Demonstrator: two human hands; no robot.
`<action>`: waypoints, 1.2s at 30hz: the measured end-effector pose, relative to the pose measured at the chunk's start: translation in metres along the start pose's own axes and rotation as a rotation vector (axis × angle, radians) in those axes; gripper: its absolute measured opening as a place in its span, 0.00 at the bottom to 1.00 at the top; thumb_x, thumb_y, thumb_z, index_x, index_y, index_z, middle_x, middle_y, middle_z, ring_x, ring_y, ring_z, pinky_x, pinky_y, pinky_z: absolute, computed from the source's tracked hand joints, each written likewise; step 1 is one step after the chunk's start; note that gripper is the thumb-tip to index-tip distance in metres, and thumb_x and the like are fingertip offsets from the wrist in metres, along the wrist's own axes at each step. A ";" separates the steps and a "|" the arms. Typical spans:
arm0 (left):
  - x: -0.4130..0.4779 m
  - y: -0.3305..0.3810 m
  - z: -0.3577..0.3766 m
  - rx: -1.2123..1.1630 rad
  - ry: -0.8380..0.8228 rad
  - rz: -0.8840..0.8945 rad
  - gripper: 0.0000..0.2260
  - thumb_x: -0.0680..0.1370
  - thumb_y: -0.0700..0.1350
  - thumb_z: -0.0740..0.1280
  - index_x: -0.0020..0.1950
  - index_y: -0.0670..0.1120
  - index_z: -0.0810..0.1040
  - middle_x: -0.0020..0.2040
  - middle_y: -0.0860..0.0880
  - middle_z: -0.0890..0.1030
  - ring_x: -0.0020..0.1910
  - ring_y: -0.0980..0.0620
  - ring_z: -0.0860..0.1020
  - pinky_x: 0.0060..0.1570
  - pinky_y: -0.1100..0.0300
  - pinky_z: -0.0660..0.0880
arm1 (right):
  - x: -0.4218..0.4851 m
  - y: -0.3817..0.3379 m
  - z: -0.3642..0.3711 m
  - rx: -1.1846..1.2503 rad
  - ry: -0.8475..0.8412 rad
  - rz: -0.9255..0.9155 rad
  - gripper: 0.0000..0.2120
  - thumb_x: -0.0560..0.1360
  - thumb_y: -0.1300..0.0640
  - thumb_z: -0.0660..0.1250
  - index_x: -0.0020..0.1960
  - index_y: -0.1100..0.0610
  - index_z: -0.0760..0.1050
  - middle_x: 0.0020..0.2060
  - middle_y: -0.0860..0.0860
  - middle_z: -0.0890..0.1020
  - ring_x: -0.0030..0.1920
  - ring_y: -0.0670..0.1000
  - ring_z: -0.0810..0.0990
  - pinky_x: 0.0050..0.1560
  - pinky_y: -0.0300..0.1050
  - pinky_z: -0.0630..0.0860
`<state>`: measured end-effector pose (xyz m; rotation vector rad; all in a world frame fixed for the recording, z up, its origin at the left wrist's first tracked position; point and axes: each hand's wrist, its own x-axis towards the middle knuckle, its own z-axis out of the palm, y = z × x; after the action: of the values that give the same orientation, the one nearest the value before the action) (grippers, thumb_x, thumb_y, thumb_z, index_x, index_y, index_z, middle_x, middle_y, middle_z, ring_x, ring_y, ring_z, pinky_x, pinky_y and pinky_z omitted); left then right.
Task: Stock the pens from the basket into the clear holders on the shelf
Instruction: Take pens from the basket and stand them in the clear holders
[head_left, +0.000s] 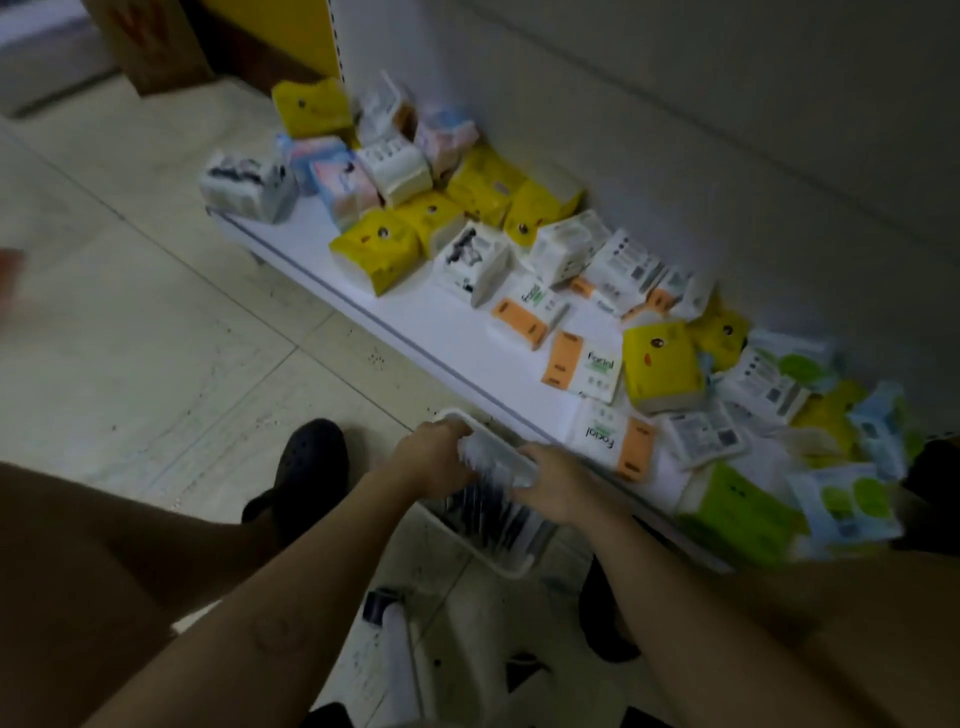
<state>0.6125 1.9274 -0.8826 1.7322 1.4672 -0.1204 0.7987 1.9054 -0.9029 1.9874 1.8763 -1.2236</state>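
Left hand (432, 457), right hand (555, 484) hold basket (500, 566) pens (493, 463); tissue packs (376, 250) litter shelf (415, 312).

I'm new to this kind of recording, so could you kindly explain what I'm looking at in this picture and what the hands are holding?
There is no machine here. A person wears one camera on the head, and it looks down at their own bare hands. The left hand and right hand both grip a bundle of pens over a white basket that stands on the floor. Beside it, a low white shelf carries tissue packs. No clear holders are in view.
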 end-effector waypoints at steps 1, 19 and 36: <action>0.005 -0.005 0.006 -0.009 -0.024 -0.020 0.23 0.76 0.49 0.69 0.68 0.45 0.70 0.62 0.44 0.77 0.62 0.45 0.73 0.59 0.54 0.71 | 0.006 0.003 0.007 0.017 -0.028 0.014 0.29 0.72 0.51 0.71 0.70 0.55 0.68 0.65 0.53 0.75 0.61 0.56 0.76 0.58 0.51 0.75; 0.093 -0.065 0.099 -0.294 -0.218 -0.189 0.15 0.77 0.44 0.67 0.63 0.44 0.75 0.58 0.43 0.78 0.57 0.45 0.76 0.56 0.54 0.73 | 0.092 0.040 0.100 0.192 -0.209 0.221 0.08 0.78 0.56 0.65 0.55 0.57 0.78 0.46 0.54 0.81 0.46 0.53 0.80 0.45 0.46 0.76; 0.130 -0.072 0.138 -0.689 -0.279 -0.289 0.12 0.78 0.41 0.66 0.62 0.42 0.75 0.52 0.45 0.78 0.46 0.52 0.75 0.42 0.63 0.73 | 0.131 0.058 0.125 0.362 -0.314 0.261 0.15 0.79 0.64 0.59 0.63 0.56 0.75 0.51 0.55 0.80 0.50 0.55 0.80 0.53 0.53 0.79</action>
<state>0.6505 1.9360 -1.0815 0.9092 1.3311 -0.0023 0.7788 1.9176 -1.0916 1.9724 1.2760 -1.7634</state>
